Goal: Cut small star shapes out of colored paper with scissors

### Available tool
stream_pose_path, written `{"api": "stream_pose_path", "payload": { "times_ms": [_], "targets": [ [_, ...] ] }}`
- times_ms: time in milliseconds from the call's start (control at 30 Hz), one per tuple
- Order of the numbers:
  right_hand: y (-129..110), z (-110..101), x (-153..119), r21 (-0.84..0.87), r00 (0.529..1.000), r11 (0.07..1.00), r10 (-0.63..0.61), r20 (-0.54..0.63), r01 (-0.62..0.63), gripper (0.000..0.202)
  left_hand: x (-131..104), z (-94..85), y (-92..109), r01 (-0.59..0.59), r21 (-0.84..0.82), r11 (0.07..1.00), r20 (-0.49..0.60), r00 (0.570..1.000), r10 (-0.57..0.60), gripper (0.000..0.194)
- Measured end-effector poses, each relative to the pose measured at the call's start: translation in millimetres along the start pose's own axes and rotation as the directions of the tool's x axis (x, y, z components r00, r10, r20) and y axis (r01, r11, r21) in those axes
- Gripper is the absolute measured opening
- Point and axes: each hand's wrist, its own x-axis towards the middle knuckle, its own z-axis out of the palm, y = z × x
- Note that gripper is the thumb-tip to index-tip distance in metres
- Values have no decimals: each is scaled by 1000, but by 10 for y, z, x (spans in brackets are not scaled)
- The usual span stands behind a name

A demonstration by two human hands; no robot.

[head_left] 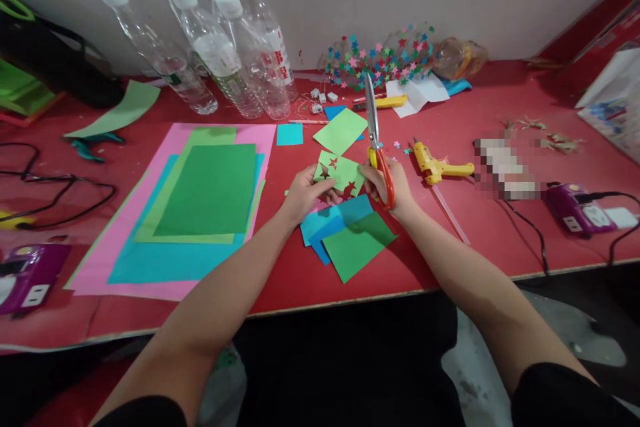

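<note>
Take the light green card (pixel 343 175) as the centre of your clock, with 12 pointing away from you toward the wall. Your left hand (pixel 306 195) grasps that card from 9 o'clock, thumb on top and fingers underneath. Your right hand (pixel 399 188) holds the scissors (pixel 373 121), blades standing toward 12 and seemingly together, while its fingertips touch the card at 3 o'clock, apparently steadying it. The card sits above the red counter (pixel 283 287), and star-shaped holes already break its surface.

Those holes probably leave thin, floppy bridges, so pinch the solid margin rather than the strips between stars. While the right fingers steady the card, keep the blade tips aimed at 12, away from your left thumb. For any cut, let go with the right fingertips first, seat your grip fully in the handles, and turn the card into the blades with your left hand; short snips near the pivot should give cleaner points.

Mind the surroundings: a lime-green square (pixel 341 131) lies just beyond at 12, a dark green sheet (pixel 360 247) at 6, small loose stars (pixel 397 145) at 2 and the glue gun (pixel 440 168) at 3, so avoid sweeping your right wrist that way.
</note>
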Motion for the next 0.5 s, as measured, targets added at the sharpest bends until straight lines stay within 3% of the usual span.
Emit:
{"api": "stream_pose_path", "payload": {
  "times_ms": [133, 267, 433, 500],
  "targets": [
    [-23, 17, 9, 65, 1000, 998, 15, -17, -14, 19, -7, 3, 3, 23, -50, 998, 67, 998, -20, 21],
    [-66, 45, -22, 85, 999, 996, 11, 30, -13, 18, -39, 33, 8, -10, 39, 999, 122, 992, 5, 26],
    [-73, 117, -114, 101, 989, 995, -6, 151, -9, 9, -115, 100, 45, -185, 144, 972, -36, 981, 192, 17],
    [-62, 144, -144, 95, 979, 995, -2, 204, -17, 7, -123, 102, 45, -219, 131, 967, -44, 973, 226, 11]
  ]
}}
